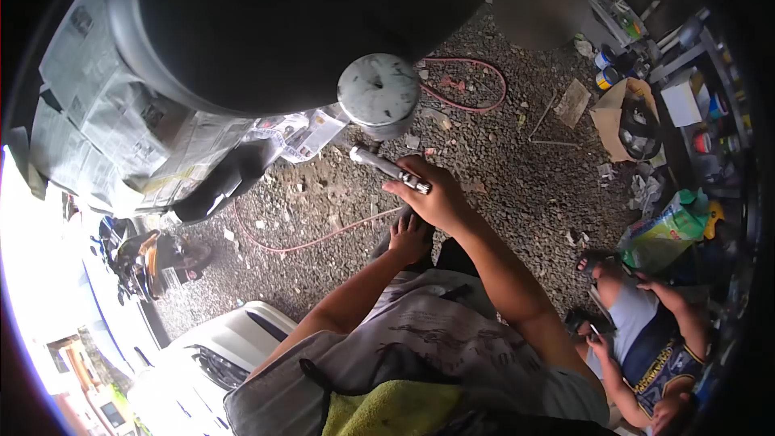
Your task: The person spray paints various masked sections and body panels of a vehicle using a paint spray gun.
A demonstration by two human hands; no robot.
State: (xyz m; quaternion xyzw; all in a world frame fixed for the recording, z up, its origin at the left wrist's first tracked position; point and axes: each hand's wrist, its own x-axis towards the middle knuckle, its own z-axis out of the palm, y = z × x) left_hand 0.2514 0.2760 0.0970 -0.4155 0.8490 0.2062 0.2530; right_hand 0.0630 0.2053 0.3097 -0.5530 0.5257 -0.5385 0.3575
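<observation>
My right hand (pixel 437 195) is closed around a spray gun (pixel 391 169), its silver nozzle pointing left. A round, paint-stained cup (pixel 378 90) stands above the gun, close to the camera. My left hand (pixel 410 240) rests on my dark trouser leg with its fingers stretched out. In front of me, at the top, a large glossy black panel (pixel 291 24) fills the view. Newspaper masking (pixel 169 149) covers the vehicle part beside it on the left.
A red hose (pixel 311 240) runs over the gravel (pixel 500 169). At right lie a cardboard box (pixel 611 127), paint cans (pixel 606 78) and a green plastic bag (pixel 668 230). A seated person (pixel 646 339) holds a phone at lower right. A white car (pixel 206 355) stands lower left.
</observation>
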